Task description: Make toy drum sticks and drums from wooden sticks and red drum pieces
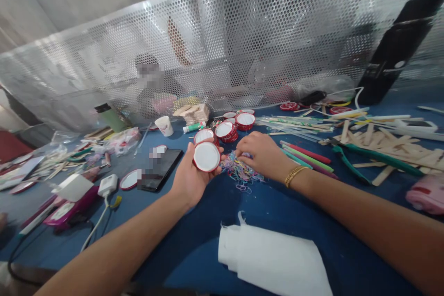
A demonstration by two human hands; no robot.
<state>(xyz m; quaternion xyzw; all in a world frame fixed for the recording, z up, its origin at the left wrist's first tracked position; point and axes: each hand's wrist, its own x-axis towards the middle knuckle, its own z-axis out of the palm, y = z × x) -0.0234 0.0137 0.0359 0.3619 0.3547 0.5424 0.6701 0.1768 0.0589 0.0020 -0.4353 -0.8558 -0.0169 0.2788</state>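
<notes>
My left hand (189, 178) is closed around a round red-rimmed lid with a white face (206, 156), held just above the blue table. My right hand (264, 153) reaches down into a pile of small coloured rubber bands (239, 172), fingers curled and pinching among them; what they hold is too small to make out. A gold bracelet sits on my right wrist. More red-and-white lids (227, 130) lie stacked just beyond both hands.
A black phone (160, 169) lies left of my left hand. Green-handled pliers (360, 159), wooden sticks (388, 143) and coloured pens (307, 155) lie to the right. White foam sheet (274, 259) sits near me. A perforated metal screen (243, 41) closes the far side; a person sits behind it.
</notes>
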